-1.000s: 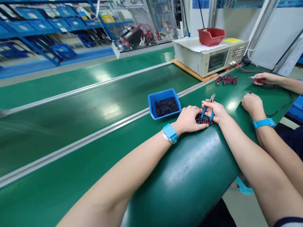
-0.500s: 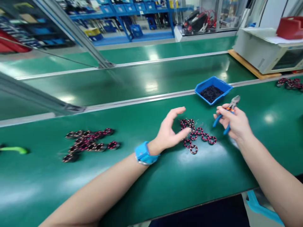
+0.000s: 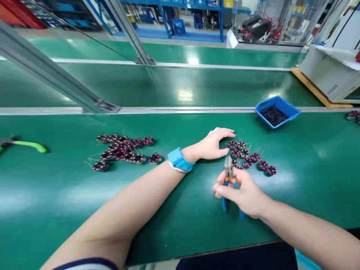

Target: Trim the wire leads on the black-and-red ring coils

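My left hand (image 3: 215, 145), a blue watch (image 3: 180, 160) on its wrist, reaches over the table at the left edge of a group of small round motor stators (image 3: 247, 162). Its thumb and fingers are apart and hold nothing. These stators are dark rings with pink or copper windings and thin wire ends. My right hand (image 3: 247, 191) is closed around diagonal cutting pliers (image 3: 229, 167) with blue and orange handles, jaws pointing away from me. A small dark bit shows at its fingertips, too small to name. The pliers and hand hide some of the nearest stators.
A blue bin (image 3: 261, 112) of small black pieces stands behind the stators. More stators (image 3: 120, 150) lie in a cluster to the left. A green-handled tool (image 3: 30, 145) lies far left. A metal post (image 3: 70, 84) rises from the table's back rail.
My right hand has brought the pliers left and toward me, from beside the blue bin to the near side of the stators. My left hand stays open by the stators. The view has shifted.
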{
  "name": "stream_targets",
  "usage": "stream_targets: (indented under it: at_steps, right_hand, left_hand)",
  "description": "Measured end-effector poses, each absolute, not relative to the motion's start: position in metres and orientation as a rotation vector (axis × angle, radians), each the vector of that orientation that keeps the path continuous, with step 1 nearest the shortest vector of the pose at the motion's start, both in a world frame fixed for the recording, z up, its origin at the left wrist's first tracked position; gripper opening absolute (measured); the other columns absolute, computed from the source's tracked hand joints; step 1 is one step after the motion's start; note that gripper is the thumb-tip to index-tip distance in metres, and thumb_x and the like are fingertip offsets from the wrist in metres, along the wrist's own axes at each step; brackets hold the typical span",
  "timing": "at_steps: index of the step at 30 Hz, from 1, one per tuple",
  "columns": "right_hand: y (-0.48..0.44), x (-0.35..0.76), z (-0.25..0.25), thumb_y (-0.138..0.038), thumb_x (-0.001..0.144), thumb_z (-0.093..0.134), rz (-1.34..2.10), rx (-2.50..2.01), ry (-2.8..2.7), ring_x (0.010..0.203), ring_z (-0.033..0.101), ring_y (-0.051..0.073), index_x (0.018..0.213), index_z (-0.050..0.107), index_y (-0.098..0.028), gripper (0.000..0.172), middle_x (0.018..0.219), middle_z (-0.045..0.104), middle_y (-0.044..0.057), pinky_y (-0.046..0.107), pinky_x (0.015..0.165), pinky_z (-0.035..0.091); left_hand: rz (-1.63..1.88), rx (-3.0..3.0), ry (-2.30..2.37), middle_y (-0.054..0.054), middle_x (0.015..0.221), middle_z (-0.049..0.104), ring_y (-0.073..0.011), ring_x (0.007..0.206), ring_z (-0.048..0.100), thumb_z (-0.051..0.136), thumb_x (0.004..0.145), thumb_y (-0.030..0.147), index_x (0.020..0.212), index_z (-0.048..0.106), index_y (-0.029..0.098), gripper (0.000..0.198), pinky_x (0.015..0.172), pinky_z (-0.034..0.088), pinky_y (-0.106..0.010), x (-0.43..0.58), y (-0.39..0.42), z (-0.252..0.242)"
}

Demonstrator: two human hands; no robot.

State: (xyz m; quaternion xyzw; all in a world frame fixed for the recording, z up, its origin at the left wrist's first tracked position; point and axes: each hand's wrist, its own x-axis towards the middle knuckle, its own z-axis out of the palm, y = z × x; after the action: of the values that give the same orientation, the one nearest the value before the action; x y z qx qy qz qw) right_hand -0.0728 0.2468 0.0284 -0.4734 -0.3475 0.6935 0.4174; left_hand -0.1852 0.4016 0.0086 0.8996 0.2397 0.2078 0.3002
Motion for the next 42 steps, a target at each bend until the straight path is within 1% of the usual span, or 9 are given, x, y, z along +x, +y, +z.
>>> stream_targets:
  at_steps: [6,10,13,15,20,26,30,34,42]
  right_hand:
    - [0.263,-0.034,0.023,-0.031,0.064,0.083,1.599,-1.170,-0.687,0.066,0.061,0.011,0.084,0.058,-0.019,0.034,0.076,0.064,-0.003,0.029,0.068,0.050]
    - [0.258,-0.027,0.026,-0.029,0.070,0.079,1.617,-1.189,-0.824,0.070,0.061,0.012,0.086,0.059,-0.019,0.027,0.080,0.064,-0.002,0.028,0.071,0.049]
    - [0.254,-0.029,0.032,-0.030,0.073,0.077,1.669,-1.233,-0.970,0.070,0.063,0.013,0.085,0.060,-0.018,0.024,0.079,0.064,-0.001,0.028,0.070,0.049]
    - [0.253,-0.032,0.036,-0.031,0.073,0.076,1.670,-1.262,-1.051,0.070,0.062,0.013,0.083,0.061,-0.017,0.022,0.077,0.064,0.000,0.027,0.068,0.048]
    - [0.251,-0.037,0.042,-0.030,0.070,0.075,1.657,-1.304,-1.065,0.066,0.060,0.012,0.079,0.060,-0.017,0.022,0.075,0.064,0.000,0.027,0.064,0.048]
    - [0.254,-0.049,0.044,-0.019,0.068,0.069,1.720,-1.362,-1.144,0.062,0.057,0.012,0.076,0.058,-0.017,0.014,0.074,0.066,0.002,0.026,0.060,0.046]
    - [0.263,-0.047,0.040,-0.022,0.067,0.071,1.644,-1.434,-1.067,0.063,0.059,0.012,0.083,0.060,-0.017,0.021,0.090,0.070,0.006,0.029,0.062,0.048]
    - [0.268,-0.042,0.040,-0.027,0.066,0.075,1.542,-1.439,-1.006,0.065,0.061,0.014,0.084,0.058,-0.016,0.027,0.080,0.070,0.005,0.028,0.064,0.049]
    - [0.260,-0.049,0.052,-0.025,0.078,0.067,0.994,-1.470,-1.319,0.068,0.061,0.014,0.079,0.060,-0.017,0.011,0.076,0.065,0.002,0.029,0.067,0.050]
  left_hand:
    - [0.683,2.304,0.831,-0.010,0.117,0.063,-0.0270,0.112,0.056,0.073,0.068,0.031,0.087,0.064,0.018,0.024,0.099,0.041,-0.048,-0.184,0.395,0.003]
    - [0.670,2.261,0.958,-0.016,0.126,0.055,-0.0334,0.115,0.053,0.082,0.051,0.047,0.119,0.051,0.016,0.081,0.099,0.041,-0.053,-0.209,0.384,0.009]
    - [0.613,2.290,0.708,-0.019,0.150,0.030,-0.0331,0.136,0.033,0.074,0.063,0.033,0.143,0.024,0.016,0.097,0.110,0.030,-0.052,-0.223,0.384,0.015]
    - [0.613,2.324,0.580,-0.017,0.154,0.021,-0.0310,0.142,0.023,0.065,0.068,0.021,0.145,0.024,0.017,0.087,0.113,0.026,-0.051,-0.222,0.386,0.016]
    - [0.576,2.416,0.549,-0.010,0.119,0.063,-0.0244,0.112,0.057,0.055,0.073,0.010,0.117,0.058,0.018,0.045,0.098,0.044,-0.043,-0.211,0.383,0.014]
    - [0.691,2.269,0.791,-0.008,0.095,0.067,-0.0197,0.087,0.062,0.062,0.072,0.016,0.090,0.061,0.015,0.018,0.078,0.052,-0.035,-0.229,0.359,0.017]
    - [0.896,1.849,0.969,-0.007,0.088,0.067,-0.0153,0.076,0.065,0.065,0.073,0.019,0.087,0.057,0.014,0.017,0.069,0.056,-0.028,-0.239,0.332,0.016]
    - [0.970,1.679,1.014,-0.006,0.084,0.065,-0.0111,0.065,0.064,0.068,0.073,0.018,0.100,0.058,0.012,0.030,0.061,0.056,-0.023,-0.240,0.307,0.016]
    - [1.063,1.963,0.912,-0.001,0.071,0.062,-0.0090,0.059,0.060,0.074,0.072,0.022,0.083,0.062,0.013,0.018,0.055,0.052,-0.020,-0.233,0.296,0.025]
